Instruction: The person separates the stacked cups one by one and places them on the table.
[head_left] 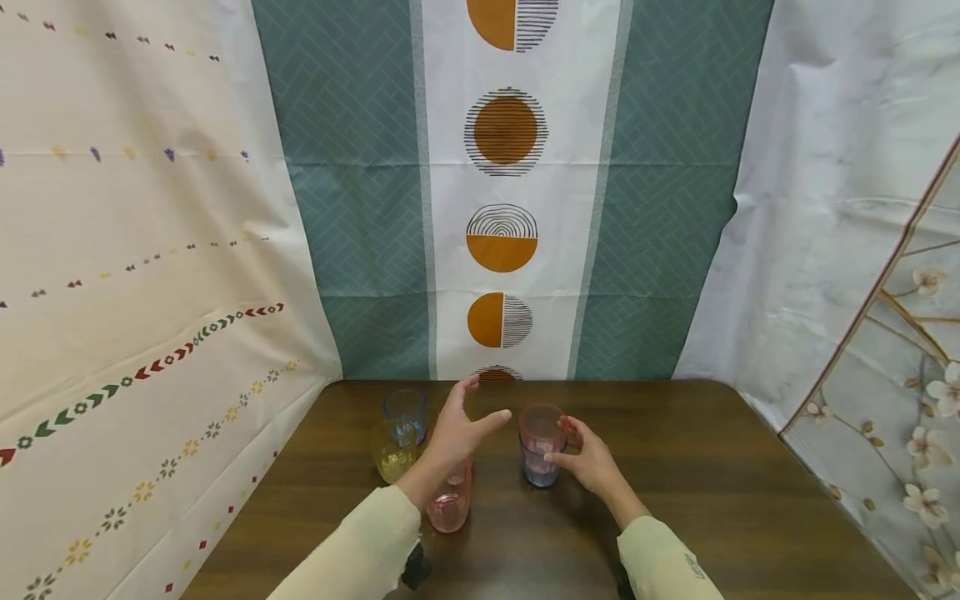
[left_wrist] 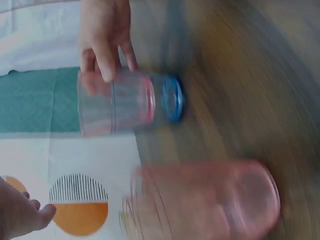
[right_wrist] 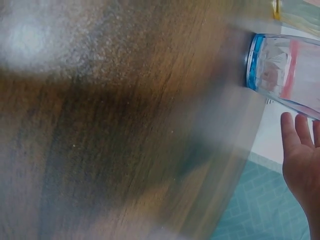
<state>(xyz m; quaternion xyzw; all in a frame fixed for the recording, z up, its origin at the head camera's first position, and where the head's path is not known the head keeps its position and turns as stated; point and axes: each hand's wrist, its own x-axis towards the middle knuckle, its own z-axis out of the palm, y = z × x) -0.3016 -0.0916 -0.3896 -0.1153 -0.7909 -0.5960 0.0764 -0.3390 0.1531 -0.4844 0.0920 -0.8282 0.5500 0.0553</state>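
At the centre of the table, a clear pink glass point(head_left: 542, 423) sits inside a clear blue glass point(head_left: 540, 475), both upright. My right hand point(head_left: 592, 462) holds the pink glass near its rim, thumb in front and fingers at the far side. In the left wrist view, the pink base point(left_wrist: 150, 100) shows above the blue base point(left_wrist: 173, 99). My left hand point(head_left: 453, 429) is raised with fingers and thumb spread, holding nothing. Below it on the table stands another pink glass point(head_left: 448, 508), partly hidden by the left forearm.
Left of my left hand stand a yellow glass point(head_left: 396, 460) and, behind it, a blue glass point(head_left: 405, 405). The brown wooden table point(head_left: 675, 500) ends at a patterned curtain point(head_left: 502, 208) at the back. More patterned cloth point(head_left: 150, 250) hangs along the left side.
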